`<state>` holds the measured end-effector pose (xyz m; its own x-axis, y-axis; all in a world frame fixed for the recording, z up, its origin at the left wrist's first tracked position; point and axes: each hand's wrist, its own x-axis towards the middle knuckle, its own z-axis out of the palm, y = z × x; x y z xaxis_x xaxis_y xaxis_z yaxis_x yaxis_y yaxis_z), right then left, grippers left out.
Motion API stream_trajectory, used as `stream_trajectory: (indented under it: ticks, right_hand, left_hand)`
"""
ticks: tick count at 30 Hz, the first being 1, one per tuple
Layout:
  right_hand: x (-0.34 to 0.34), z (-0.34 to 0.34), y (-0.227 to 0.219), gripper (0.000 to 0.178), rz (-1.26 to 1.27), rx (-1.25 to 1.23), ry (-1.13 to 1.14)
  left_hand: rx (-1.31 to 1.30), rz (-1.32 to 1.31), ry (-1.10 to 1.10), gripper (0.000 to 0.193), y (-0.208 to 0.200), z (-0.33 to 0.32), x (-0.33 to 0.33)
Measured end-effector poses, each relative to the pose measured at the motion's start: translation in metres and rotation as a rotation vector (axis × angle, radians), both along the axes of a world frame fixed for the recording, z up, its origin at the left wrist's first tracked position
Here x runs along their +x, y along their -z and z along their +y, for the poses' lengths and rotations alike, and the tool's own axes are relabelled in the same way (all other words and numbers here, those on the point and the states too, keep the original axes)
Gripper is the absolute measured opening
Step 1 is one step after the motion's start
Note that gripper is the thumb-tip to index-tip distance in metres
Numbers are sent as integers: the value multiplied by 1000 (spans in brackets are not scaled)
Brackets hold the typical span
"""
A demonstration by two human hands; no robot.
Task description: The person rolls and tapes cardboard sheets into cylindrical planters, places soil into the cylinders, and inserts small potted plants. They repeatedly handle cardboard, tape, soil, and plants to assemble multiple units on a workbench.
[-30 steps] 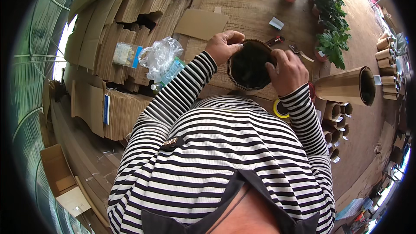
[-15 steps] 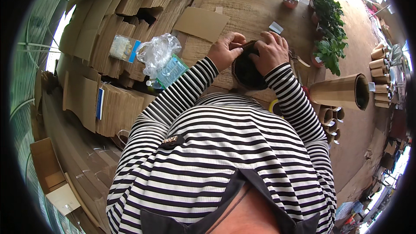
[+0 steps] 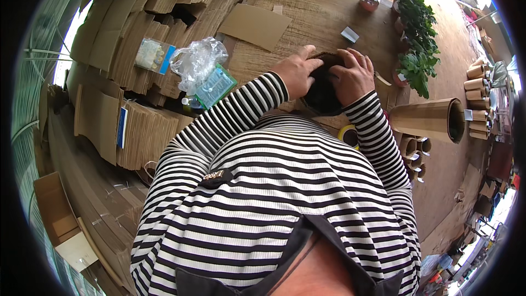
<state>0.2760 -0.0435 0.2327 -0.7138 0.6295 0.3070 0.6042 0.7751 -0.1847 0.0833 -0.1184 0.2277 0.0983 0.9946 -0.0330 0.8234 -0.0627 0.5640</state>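
Note:
Upright in front of my body stands a cardboard tube [image 3: 323,101] with an open top and a dark inside; what is in it is too dark to make out. My left hand [image 3: 296,73] grips the left side of its rim, fingers bent over the edge. On the right side, my right hand [image 3: 353,77] closes on the rim, the thumb toward the inside and the fingers along the far outer edge. Both hands partly hide the rim. Close to my right forearm lies a roll of yellow tape [image 3: 348,136].
Stacked flat cardboard [image 3: 148,137] fills the left, with a clear plastic bag [image 3: 200,66] and a green-blue packet [image 3: 216,86] before it. Potted green plants [image 3: 413,27] line the far right. A larger cardboard tube [image 3: 427,119] lies at right near several small tubes [image 3: 415,156].
My left hand has moved a little right and down along the rim, its fingers reaching further over the opening. The right hand has shifted slightly right and nearer to me.

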Motion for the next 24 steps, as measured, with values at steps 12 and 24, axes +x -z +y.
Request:
stream_trajectory:
  ticks: [12, 24]
  right_hand:
    - [0, 1, 8, 12, 219, 5, 89]
    - [2, -6, -9, 39, -136, -15, -23]
  left_hand:
    - [-268, 116, 3, 42, 0, 26, 2]
    - [-254, 114, -4, 39, 3, 25, 0]
